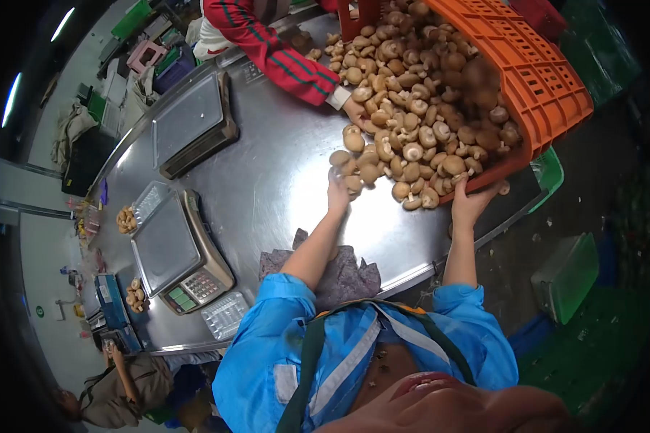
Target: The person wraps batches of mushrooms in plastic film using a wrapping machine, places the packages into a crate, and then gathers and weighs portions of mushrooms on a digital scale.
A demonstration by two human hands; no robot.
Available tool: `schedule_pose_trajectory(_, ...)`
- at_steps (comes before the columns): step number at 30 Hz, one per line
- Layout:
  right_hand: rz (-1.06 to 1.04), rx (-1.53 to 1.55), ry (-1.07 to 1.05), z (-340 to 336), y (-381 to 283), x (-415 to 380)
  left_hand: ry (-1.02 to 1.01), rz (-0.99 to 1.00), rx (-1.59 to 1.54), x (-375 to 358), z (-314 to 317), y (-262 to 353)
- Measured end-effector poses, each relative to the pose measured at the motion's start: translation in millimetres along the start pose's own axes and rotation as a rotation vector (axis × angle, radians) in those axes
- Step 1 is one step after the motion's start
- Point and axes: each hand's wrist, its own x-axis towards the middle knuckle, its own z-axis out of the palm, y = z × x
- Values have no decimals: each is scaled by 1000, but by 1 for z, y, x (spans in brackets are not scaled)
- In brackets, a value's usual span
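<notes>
A large heap of brown shiitake mushrooms (412, 108) spills from a tipped orange plastic crate (538, 79) onto the steel table (282, 137). My left hand (337, 193) is at the near left edge of the heap, touching a few mushrooms; it looks open, its fingertips partly hidden by them. At the crate's near lower edge, my right hand (475, 202) is closed on the rim, with mushrooms close to its fingers. Across the table, another person's hand (357, 114) in a red sleeve (289, 61) reaches into the heap's left side.
A digital scale (170, 242) and another scale (189, 119) stand on the left. A clear plastic tray (224, 315) and small mushroom piles lie near them. A grey patterned cloth (347, 278) lies before me. Another person (126, 390) is at lower left; a green-edged bin (567, 278) stands right.
</notes>
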Motion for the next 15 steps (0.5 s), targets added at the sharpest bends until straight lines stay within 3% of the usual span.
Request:
schedule_pose_trajectory(2,74,41,-29,2,3,-3,-64,-41,-546,4,36,19)
schedule_pose_trajectory(5,98,53,-21,4,6,-7,-157,-73,-652,27,62,57)
schedule_pose_trajectory(7,154,142,-19,5,6,-8,-419,-248,-1136,48,73,63)
schedule_pose_trajectory(8,155,140,-20,4,7,-9,-420,-250,-1137,51,74,64)
schedule_pose_trajectory(10,155,129,-62,2,8,-10,-481,-525,-1180,56,75,62)
schedule_pose_trajectory(15,109,165,-44,-14,11,-27,-476,-571,-1294,30,37,42)
